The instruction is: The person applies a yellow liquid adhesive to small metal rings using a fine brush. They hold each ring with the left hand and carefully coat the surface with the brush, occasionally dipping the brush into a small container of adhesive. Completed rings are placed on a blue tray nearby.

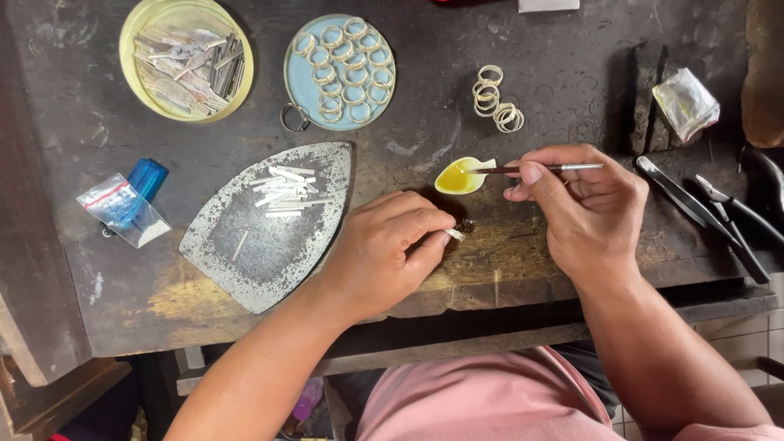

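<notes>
Two clear packets point(124, 211), brush point(539, 169), yellow dish point(457, 179)

The scene is lit by soft, even daylight, and the dark worktop point(572, 73) is rendered clearly with only a mild sheen. Short, faint shadows are cast beneath the left hand point(384, 249) and the right hand point(584, 204). Focus is kept sharp throughout, while the area under the worktop is left dim.
</notes>
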